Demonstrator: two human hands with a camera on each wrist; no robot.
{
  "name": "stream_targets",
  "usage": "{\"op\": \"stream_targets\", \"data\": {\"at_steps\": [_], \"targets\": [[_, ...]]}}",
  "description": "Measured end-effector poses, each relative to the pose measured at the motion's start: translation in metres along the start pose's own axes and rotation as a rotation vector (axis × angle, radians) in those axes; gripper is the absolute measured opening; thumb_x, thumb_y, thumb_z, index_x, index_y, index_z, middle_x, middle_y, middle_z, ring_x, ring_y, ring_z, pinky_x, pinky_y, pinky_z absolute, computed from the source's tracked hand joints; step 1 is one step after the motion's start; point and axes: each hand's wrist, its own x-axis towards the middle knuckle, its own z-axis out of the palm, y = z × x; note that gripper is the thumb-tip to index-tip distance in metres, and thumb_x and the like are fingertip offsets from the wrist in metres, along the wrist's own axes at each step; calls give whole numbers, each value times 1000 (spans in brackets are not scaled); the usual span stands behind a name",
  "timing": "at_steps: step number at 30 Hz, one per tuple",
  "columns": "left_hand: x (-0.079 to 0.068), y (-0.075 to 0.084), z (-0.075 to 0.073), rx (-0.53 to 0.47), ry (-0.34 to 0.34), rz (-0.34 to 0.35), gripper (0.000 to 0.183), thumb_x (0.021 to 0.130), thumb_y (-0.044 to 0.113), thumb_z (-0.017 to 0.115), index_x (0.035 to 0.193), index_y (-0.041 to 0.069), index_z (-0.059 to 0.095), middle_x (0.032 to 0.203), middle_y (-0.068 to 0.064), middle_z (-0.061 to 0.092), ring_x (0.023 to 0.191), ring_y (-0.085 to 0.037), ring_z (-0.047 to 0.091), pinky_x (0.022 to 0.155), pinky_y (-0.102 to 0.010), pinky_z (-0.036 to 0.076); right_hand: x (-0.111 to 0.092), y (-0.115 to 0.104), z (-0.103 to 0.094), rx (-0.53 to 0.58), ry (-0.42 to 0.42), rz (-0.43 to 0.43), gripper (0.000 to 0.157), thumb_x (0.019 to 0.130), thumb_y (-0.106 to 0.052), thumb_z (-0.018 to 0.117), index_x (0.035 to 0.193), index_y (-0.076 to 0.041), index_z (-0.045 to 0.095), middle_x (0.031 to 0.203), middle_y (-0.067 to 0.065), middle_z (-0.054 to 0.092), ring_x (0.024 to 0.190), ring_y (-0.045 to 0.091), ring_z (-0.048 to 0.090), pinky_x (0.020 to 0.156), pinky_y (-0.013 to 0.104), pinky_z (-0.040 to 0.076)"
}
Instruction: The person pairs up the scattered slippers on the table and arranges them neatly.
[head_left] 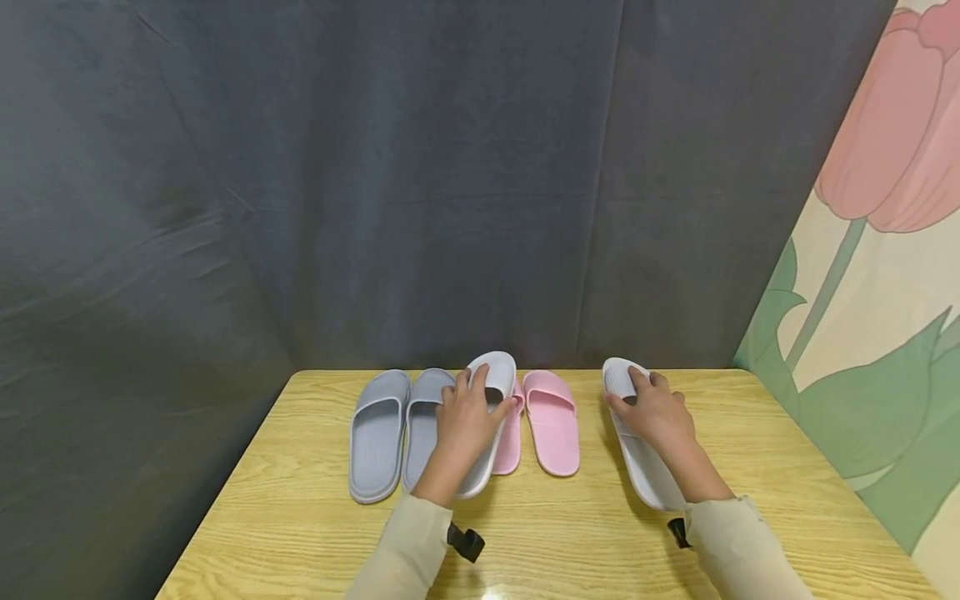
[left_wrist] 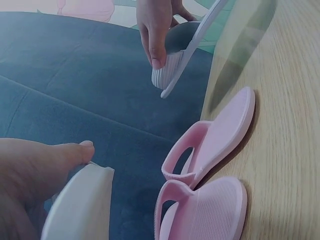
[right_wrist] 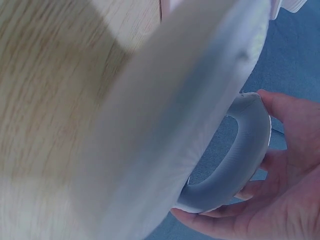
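My left hand (head_left: 463, 423) grips a white slipper (head_left: 497, 365) across its strap, thumb on the right side and fingers on the left. In the head view this slipper overlaps the inner grey slipper (head_left: 422, 433) and the left pink slipper (head_left: 509, 446). Farther right, my right hand (head_left: 658, 417) holds a second white slipper (head_left: 651, 473) round its ribbed strap. The left wrist view has that slipper tilted above the tabletop, its shadow beneath. In the right wrist view, fingers and thumb pinch the strap (right_wrist: 252, 145) from both sides while the blurred sole fills the middle.
Another grey slipper (head_left: 377, 450) lies at the left end of the row, and a pink slipper (head_left: 557, 429) lies between my hands. The wooden table (head_left: 300, 500) meets a dark curtain (head_left: 450, 208) behind and a flower-painted wall (head_left: 892, 333) at right.
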Motion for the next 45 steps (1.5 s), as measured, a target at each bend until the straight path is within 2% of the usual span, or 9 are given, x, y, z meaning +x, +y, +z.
{"op": "stream_targets", "data": {"at_steps": [16,24,29,32,38,45], "targets": [[-1,10,11,-25,-33,8,74,92,58,66,150,16,46,148,-20,47,118,-47,51,92,-62,46,-1,-5,-2,7,-16,6,81,98,-53,56,157,-3,29,152,38,26,123,68,36,89,72,42],[-1,15,16,-1,-39,10,75,91,56,68,151,17,45,147,-19,48,117,-44,52,93,-60,46,1,-5,1,6,-18,19,81,97,-52,57,157,-4,30,153,36,26,125,66,37,90,71,43],[0,20,20,-8,-59,-3,75,91,56,68,151,17,45,148,-19,47,124,-45,50,96,-65,43,1,-6,0,1,-22,8,82,97,-54,57,157,-4,30,152,37,26,124,67,37,88,70,44],[1,25,22,-26,-70,-6,76,91,56,68,151,17,44,149,-19,46,126,-46,49,94,-67,43,1,-7,-1,1,-18,-2,82,97,-53,57,157,-4,30,152,38,27,123,68,38,88,71,44],[2,33,26,-42,-83,0,76,91,56,68,152,17,44,148,-19,46,124,-44,49,93,-61,45,3,-7,0,4,-18,-2,82,98,-53,56,157,-4,30,152,38,27,124,68,38,89,71,43],[2,36,34,-27,-66,11,74,90,55,70,149,17,46,145,-18,48,119,-43,51,91,-59,46,3,-6,3,-2,-23,10,82,97,-55,56,157,-4,30,153,37,26,125,66,37,90,71,43]]}}
